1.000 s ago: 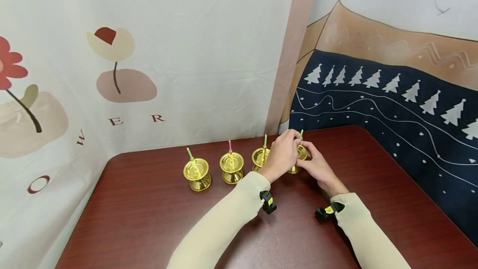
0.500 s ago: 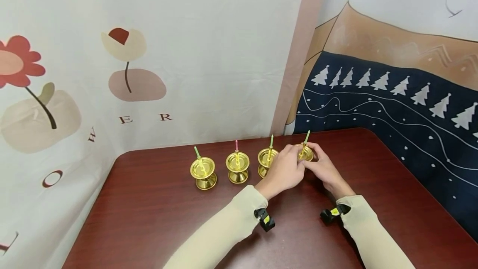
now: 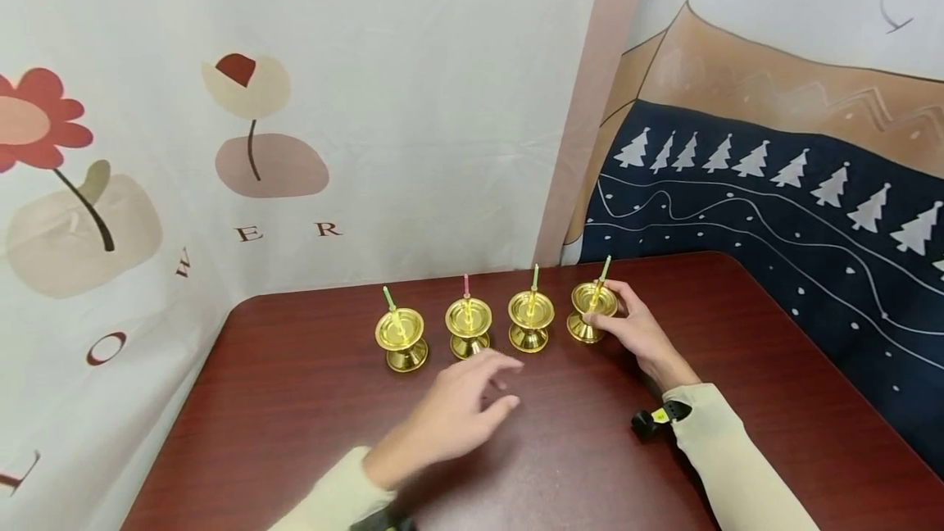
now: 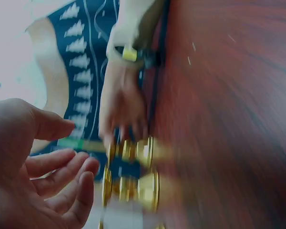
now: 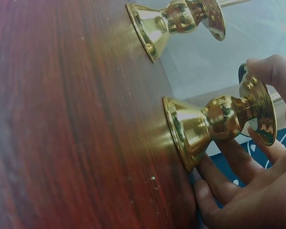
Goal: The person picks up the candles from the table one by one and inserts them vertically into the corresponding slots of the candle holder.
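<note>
Brass candle holders stand in a row on the table, each with a thin candle in its dish. At the right end, my right hand (image 3: 643, 336) holds the last candle holder (image 3: 585, 329) by its dish, thumb on the near rim and fingers behind. Its green candle (image 3: 605, 269) leans slightly right. In the right wrist view this candle holder (image 5: 223, 118) stands with its base on the wood. My left hand (image 3: 451, 410) is empty, fingers loosely bent, in front of the candle holder with the pink candle (image 3: 466, 285); its fingertips overlap that holder's base in the head view.
Left of the held one stand a candle holder with a green candle (image 3: 531, 311) and, at the row's far left, another candle holder (image 3: 401, 330) with a tilted green candle. The dark red table (image 3: 295, 408) meets a pale printed curtain (image 3: 413, 146) and a navy tree-patterned cloth (image 3: 737, 211).
My left hand has let go at the rightmost candle and drawn back left and toward me. My right hand stays on that candle holder. The view shifted slightly early on.
</note>
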A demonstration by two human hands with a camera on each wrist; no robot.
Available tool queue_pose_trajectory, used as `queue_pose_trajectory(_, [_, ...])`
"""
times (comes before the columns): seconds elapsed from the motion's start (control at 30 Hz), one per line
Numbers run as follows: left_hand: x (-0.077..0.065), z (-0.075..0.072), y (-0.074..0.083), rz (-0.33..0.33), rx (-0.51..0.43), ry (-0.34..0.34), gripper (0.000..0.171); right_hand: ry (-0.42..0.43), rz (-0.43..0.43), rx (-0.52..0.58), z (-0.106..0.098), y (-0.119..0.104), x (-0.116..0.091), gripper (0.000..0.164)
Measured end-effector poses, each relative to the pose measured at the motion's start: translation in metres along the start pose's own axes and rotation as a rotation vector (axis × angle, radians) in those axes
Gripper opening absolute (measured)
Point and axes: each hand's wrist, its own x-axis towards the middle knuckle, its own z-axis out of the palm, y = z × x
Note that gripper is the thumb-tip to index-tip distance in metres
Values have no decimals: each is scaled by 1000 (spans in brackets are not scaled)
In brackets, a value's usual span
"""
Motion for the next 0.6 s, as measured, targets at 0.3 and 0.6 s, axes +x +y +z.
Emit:
queue_pose_trajectory(0.3, [-40, -80, -61, -209, 53, 227, 21, -34, 4, -21, -7, 5, 1, 76])
queue_pose_trajectory(0.6, [-48, -125, -125, -305, 292, 287, 45, -242, -107, -140, -28, 8, 7, 87])
